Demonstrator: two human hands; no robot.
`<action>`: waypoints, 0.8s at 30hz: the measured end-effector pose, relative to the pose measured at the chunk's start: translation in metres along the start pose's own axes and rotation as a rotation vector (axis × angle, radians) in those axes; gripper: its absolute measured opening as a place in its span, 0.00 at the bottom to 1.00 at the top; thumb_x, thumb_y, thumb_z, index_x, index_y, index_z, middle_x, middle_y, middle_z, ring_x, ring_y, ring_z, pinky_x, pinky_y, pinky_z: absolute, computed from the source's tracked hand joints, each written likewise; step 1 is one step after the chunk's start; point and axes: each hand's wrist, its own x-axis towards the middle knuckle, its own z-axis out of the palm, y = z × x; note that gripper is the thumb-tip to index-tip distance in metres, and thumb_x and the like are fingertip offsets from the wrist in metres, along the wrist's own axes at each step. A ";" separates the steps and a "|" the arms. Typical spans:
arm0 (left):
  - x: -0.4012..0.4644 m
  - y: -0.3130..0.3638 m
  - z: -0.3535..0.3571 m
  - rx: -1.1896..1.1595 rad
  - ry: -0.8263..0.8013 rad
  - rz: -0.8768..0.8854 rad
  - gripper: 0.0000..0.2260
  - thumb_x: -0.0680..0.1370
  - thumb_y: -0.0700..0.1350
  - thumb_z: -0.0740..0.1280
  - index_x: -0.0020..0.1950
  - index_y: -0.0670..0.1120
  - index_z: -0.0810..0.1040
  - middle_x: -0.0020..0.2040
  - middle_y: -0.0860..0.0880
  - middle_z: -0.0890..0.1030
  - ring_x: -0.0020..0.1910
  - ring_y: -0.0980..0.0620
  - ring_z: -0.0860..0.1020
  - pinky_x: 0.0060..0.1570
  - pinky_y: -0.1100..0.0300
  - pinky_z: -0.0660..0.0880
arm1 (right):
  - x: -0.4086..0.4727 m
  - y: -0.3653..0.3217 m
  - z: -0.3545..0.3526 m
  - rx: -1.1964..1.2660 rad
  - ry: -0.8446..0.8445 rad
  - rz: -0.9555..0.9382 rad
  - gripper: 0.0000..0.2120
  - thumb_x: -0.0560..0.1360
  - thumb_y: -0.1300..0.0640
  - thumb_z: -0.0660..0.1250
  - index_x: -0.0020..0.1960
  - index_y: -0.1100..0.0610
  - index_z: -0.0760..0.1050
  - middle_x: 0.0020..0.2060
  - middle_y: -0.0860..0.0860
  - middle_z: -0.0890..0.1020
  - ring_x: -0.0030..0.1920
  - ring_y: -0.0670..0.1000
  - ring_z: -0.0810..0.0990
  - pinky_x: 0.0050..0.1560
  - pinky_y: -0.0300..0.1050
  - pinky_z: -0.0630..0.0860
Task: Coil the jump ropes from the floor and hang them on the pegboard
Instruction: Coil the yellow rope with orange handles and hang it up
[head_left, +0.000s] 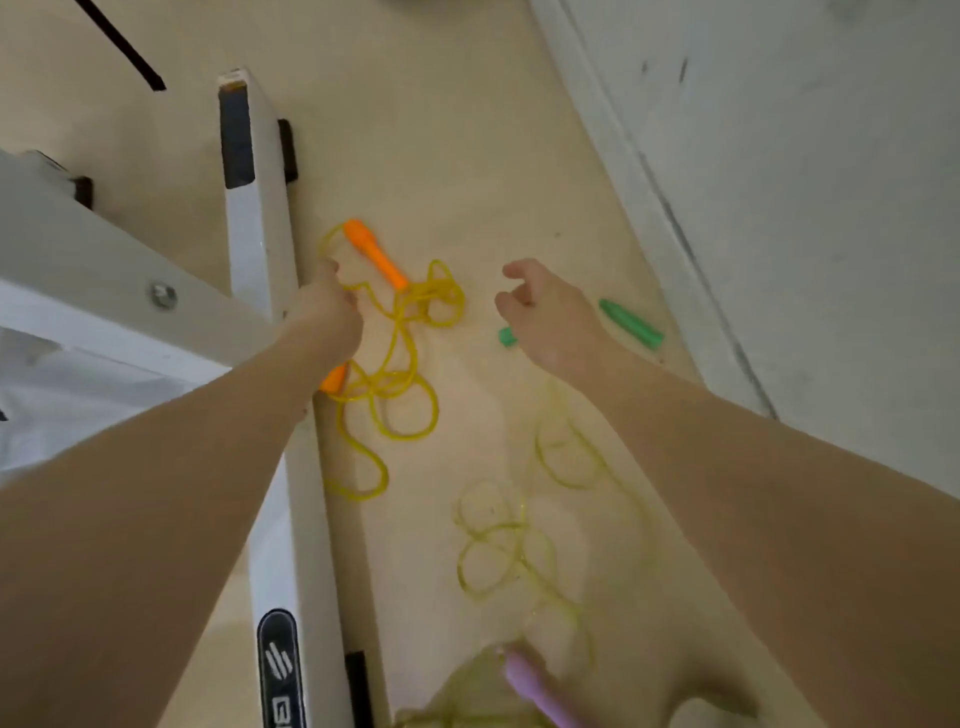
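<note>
A yellow jump rope (400, 364) lies tangled on the beige floor, with one orange handle (375, 253) at its far end and a second orange handle (333, 378) half hidden under my left forearm. My left hand (327, 301) grips a strand of this rope. My right hand (545, 306) hovers with loosely curled fingers and holds nothing. It partly covers two green handles (631, 323) of a pale yellow-green rope (514, 540) looped nearer me. A purple handle (535, 686) with more rope lies at the bottom edge.
A white metal frame leg (260, 234) of an exercise machine runs along the floor just left of the orange-handled rope. A pale wall and baseboard (675, 208) border the floor on the right. The pegboard is not in view.
</note>
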 end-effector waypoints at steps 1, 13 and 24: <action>0.017 -0.013 0.011 0.050 -0.014 0.020 0.22 0.79 0.37 0.58 0.73 0.39 0.60 0.66 0.37 0.70 0.66 0.37 0.68 0.66 0.47 0.65 | 0.017 0.006 0.015 -0.019 -0.017 -0.014 0.18 0.79 0.56 0.58 0.69 0.57 0.66 0.56 0.55 0.78 0.62 0.57 0.74 0.58 0.45 0.68; 0.067 -0.077 0.097 0.184 -0.112 -0.033 0.32 0.79 0.40 0.58 0.77 0.42 0.42 0.61 0.32 0.73 0.58 0.35 0.74 0.53 0.50 0.71 | 0.079 0.051 0.083 -0.277 -0.209 -0.078 0.16 0.79 0.57 0.58 0.66 0.58 0.68 0.58 0.56 0.79 0.61 0.56 0.74 0.54 0.40 0.64; -0.114 0.061 -0.038 -1.330 -0.360 -0.129 0.07 0.81 0.46 0.60 0.44 0.45 0.69 0.28 0.50 0.70 0.24 0.53 0.70 0.29 0.62 0.71 | -0.068 -0.039 0.005 0.354 -0.476 0.054 0.29 0.60 0.64 0.62 0.61 0.53 0.65 0.55 0.54 0.76 0.54 0.48 0.73 0.46 0.36 0.67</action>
